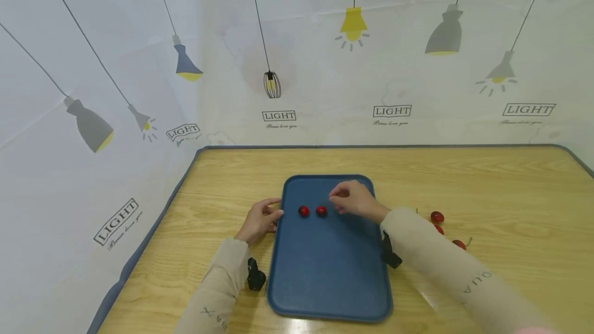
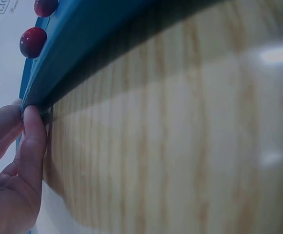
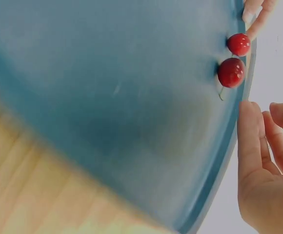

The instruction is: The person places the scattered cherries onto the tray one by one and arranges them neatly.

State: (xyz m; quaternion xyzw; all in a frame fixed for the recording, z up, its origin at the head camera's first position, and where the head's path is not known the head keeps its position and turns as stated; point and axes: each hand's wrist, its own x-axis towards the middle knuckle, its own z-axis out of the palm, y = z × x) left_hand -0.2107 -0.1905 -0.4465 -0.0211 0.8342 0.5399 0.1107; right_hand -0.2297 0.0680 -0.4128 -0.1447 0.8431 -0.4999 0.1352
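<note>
On the blue tray (image 1: pixel 329 277), far half: left cherry (image 1: pixel 303 211) and right cherry (image 1: pixel 322 211), side by side.
Right hand (image 1: pixel 355 200): above tray; thumb and fingers parted, nothing grasped.
Left hand (image 1: pixel 259 220): loose fingertips touching left rim.
Risk: a nudged tray could set round cherries rolling.
Table (image 1: pixel 232 174): wood-grain; at least three loose cherries (image 1: pixel 437 216) right.
Wall covering (image 1: pixel 315 55): white, lamp-printed.

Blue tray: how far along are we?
Done, it seems: two cherries sit on the blue tray. In hand: no cherry visible; the right hand hovers over the tray, the left hand touches its side. Likely left: at least three cherries on the table beside it.
</note>
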